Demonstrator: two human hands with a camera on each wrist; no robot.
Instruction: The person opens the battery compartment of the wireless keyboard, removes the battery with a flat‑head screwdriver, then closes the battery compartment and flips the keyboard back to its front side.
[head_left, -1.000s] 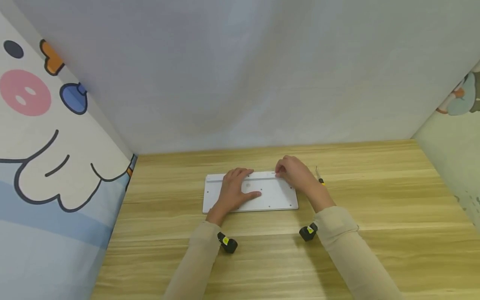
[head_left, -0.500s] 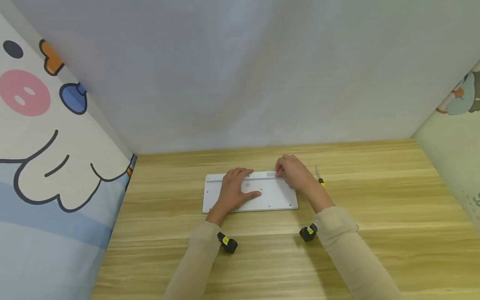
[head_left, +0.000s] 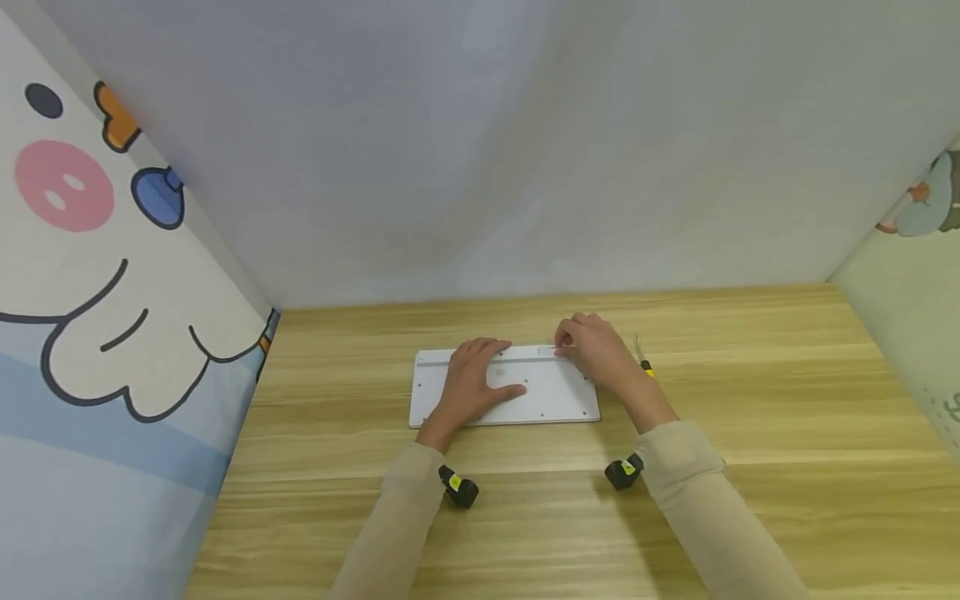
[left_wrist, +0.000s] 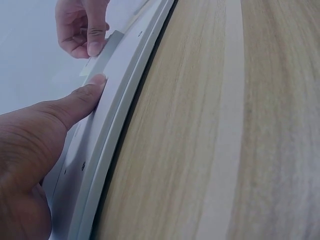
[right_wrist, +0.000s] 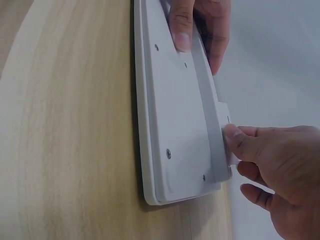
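Observation:
A white keyboard (head_left: 553, 400) lies face down on the wooden table, its screw-dotted underside up and a raised ridge along the far edge. My left hand (head_left: 468, 383) holds it near the middle, thumb laid on the underside and fingers bent over the ridge. At the ridge's right part, my right hand (head_left: 597, 350) pinches a small white cover (right_wrist: 223, 111) between thumb and fingers. One end of this cover juts past the ridge in the right wrist view. The fingers hide much of the cover, and whether it is fully loose I cannot tell.
A screwdriver (head_left: 645, 363) with a black and yellow handle lies right of the keyboard, partly behind my right wrist. A pale curtain-like wall (head_left: 450, 167) rises behind the table (head_left: 337, 467). A cartoon-printed panel (head_left: 150, 358) borders the left.
A pale rectangle on the ridge beside my right fingertips shows now and half a second ago, but not plainly at first. Both hands stay nearly in place; the view has shifted slightly.

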